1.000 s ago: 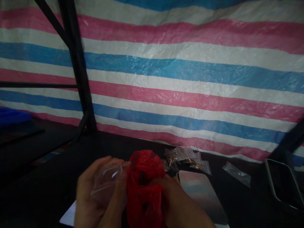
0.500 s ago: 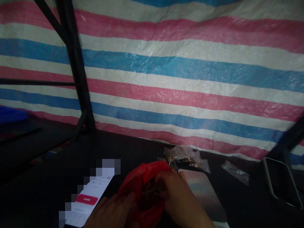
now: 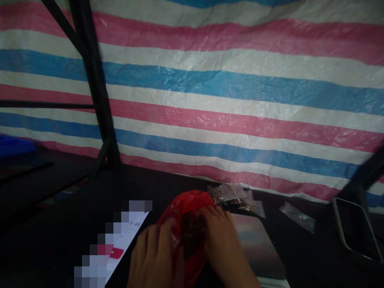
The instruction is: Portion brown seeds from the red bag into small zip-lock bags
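Note:
A red plastic bag (image 3: 183, 208) stands open on the dark table, with small brown pieces (image 3: 192, 234) showing inside. My left hand (image 3: 154, 256) grips the bag's left side, fingers curled round the plastic. My right hand (image 3: 222, 240) is at the bag's mouth, fingers bent in among the brown pieces. Whether those fingers hold any pieces is hidden. Behind the bag lies a heap of small clear zip bags (image 3: 237, 198) filled with brown bits.
A lit phone screen (image 3: 120, 240) lies left of my hands. A flat metal scale plate (image 3: 255, 244) sits right of the bag. One empty clear bag (image 3: 298, 218) and a dark tray (image 3: 357, 228) lie at the right. A striped tarp (image 3: 210, 88) and black posts (image 3: 93, 84) stand behind.
The clear bag seen in my left hand a second ago is gone from view. Both hands dropped lower; the left now grips the red bag, and the right has gone into its mouth.

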Demonstrator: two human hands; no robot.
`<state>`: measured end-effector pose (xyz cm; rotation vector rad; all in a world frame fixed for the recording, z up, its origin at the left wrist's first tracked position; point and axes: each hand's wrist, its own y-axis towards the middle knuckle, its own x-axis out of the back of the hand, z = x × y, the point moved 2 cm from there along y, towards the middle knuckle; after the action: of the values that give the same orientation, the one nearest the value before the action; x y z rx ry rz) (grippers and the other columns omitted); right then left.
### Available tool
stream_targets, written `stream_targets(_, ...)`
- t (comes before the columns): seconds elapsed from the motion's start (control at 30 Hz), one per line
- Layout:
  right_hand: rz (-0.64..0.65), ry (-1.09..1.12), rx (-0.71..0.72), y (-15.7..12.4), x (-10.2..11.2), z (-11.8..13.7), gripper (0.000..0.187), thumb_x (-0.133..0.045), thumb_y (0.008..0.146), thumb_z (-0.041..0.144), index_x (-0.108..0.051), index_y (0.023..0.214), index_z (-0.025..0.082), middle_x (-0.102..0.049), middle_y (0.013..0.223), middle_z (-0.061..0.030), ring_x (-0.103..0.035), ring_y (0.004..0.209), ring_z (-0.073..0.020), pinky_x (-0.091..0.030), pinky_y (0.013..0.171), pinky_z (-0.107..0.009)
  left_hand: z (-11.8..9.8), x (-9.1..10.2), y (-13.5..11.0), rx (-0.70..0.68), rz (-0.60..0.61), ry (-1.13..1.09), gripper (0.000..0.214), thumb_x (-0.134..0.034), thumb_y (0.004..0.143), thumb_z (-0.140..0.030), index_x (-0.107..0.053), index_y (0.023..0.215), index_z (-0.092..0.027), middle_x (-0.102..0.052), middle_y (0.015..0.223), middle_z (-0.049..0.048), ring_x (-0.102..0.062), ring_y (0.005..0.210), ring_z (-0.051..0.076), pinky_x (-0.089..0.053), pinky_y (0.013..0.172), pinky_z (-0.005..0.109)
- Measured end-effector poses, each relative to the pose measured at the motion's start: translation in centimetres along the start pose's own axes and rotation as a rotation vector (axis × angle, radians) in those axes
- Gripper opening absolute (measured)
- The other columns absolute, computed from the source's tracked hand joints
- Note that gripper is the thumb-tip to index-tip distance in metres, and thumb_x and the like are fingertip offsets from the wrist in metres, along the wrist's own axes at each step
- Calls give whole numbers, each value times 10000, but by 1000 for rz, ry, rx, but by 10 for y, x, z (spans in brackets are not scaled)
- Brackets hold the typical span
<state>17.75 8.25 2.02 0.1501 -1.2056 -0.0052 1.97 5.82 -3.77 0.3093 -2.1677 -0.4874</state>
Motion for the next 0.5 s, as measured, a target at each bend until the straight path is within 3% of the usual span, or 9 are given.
stream_targets(0.07, 24, 0, -5, -1, 1, -1, 518, -458, 846, -43, -755, 1185, 211, -765, 1286, -96, -613, 1260, -321, -386, 1047, -467, -8, 4, 3, 12, -187, -171, 357, -581, 894, -293, -671, 1235, -238, -727, 1191, 160, -650, 1139, 399, -500, 992, 552)
stream_targets(0.13, 45, 8, -11, -2, 1, -1, 485, -454, 862, -36, -763, 1144, 209, -777, 1264, -93, -629, 1232, -312, -395, 1028, -454, -12, 2, 4, 3, -250, -328, 391, -636, 838, -296, -661, 1226, -249, -721, 1198, 154, -659, 1128, 396, -508, 977, 528)
stream_targets(0.27, 15, 15, 4, -2, 1, -3, 524, -461, 832, -50, -755, 1169, 224, -760, 1312, -81, -616, 1256, -298, -387, 1033, -439, -7, -13, 2, 37, -61, -209, 426, -458, 912, -251, -645, 1292, -197, -708, 1254, 197, -642, 1156, 443, -481, 957, 640)
stream_targets(0.33, -3, 1, 8, -1, -1, -3, 517, -503, 793, -38, -755, 1162, 221, -749, 1328, -87, -604, 1268, -313, -382, 1037, -451, 2, -19, 3, 119, 30, -182, 438, -473, 898, -237, -640, 1297, -163, -698, 1265, 214, -639, 1172, 459, -488, 954, 668)
stream_targets(0.5, -13, 91, 13, 2, -10, -1, 491, -552, 740, -31, -759, 1109, 218, -781, 1251, -75, -601, 1264, -311, -367, 1053, -450, 12, -27, 15, 259, 74, -627, 516, -645, 713, -161, -626, 1225, -226, -697, 1241, 121, -684, 1187, 357, -545, 1021, 528)
